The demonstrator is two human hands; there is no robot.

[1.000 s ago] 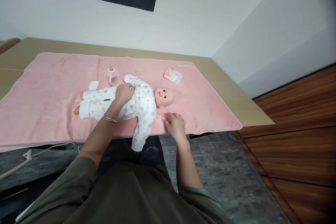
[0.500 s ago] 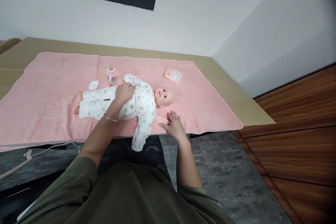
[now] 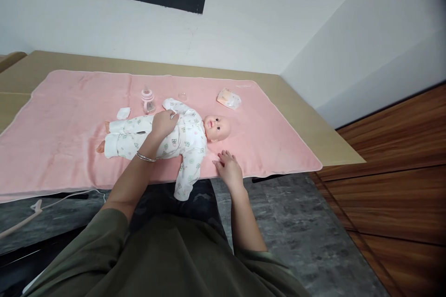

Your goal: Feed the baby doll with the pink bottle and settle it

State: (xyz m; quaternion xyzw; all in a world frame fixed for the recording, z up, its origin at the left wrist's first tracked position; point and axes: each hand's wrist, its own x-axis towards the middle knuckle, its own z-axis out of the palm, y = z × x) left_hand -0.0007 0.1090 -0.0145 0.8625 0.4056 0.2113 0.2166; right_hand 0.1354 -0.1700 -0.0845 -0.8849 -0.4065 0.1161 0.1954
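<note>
A baby doll (image 3: 190, 134) in white printed clothes lies on its back on a pink mat (image 3: 278, 148), head to the right and bare feet to the left. My left hand (image 3: 165, 123) is on the doll's front, its fingers curled in at the clothes; the fingertips are partly hidden. One white sleeve (image 3: 188, 178) hangs over the mat's near edge. Just below the doll's head, my right hand (image 3: 230, 169) rests on the mat with fingers extended and thumb apart, holding nothing.
Beyond the doll stand a pink-topped baby bottle (image 3: 147, 101) and a small clear cap (image 3: 182, 96). A folded white cloth (image 3: 123, 112) lies near the feet. To the upper right is a soft plastic packet (image 3: 229, 98). The wooden table (image 3: 313, 123) meets the wall behind.
My right hand has shifted slightly left and toward me on the mat, its fingers a little closer together. My left hand and the doll stay put.
</note>
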